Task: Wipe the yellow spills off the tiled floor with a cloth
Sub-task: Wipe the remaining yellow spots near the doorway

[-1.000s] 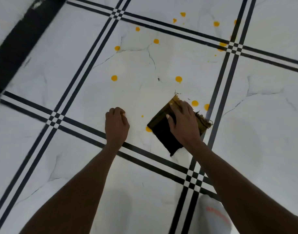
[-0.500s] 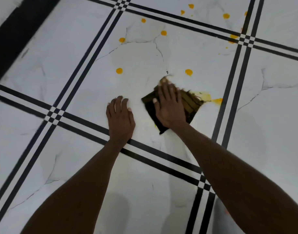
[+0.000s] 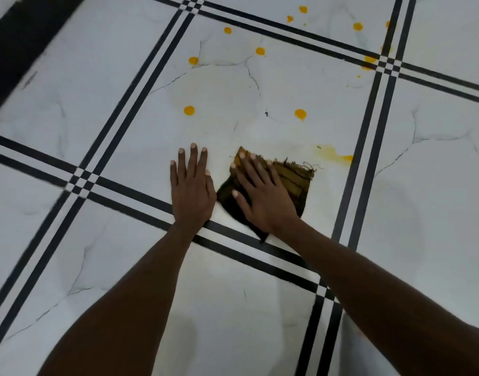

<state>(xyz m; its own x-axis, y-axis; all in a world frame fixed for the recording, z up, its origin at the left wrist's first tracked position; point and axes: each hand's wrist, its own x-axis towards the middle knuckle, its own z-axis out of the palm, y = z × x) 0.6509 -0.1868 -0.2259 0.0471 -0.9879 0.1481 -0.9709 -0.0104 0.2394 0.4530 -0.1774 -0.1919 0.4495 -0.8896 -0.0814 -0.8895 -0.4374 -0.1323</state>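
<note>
Right hand (image 3: 262,194) flat, fingers straight, pressing dark cloth (image 3: 295,183) onto tiled floor (image 3: 124,109). Left hand (image 3: 192,185) flat, bracing beside. Yellow smear (image 3: 333,154) just beyond cloth; 2 drops (image 3: 189,110) nearby, more farther off. Mostly undone.

A dark brown woven cloth with frayed, ragged edges (image 3: 292,183) is lying on a smooth, faintly glossy white marble-look tiled floor (image 3: 97,104), wet yellow spills (image 3: 189,110) beading and smearing on it.

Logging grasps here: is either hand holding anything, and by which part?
Nothing is gripped. The right hand presses flat on the cloth's middle; the left hand rests flat on the floor.
</note>
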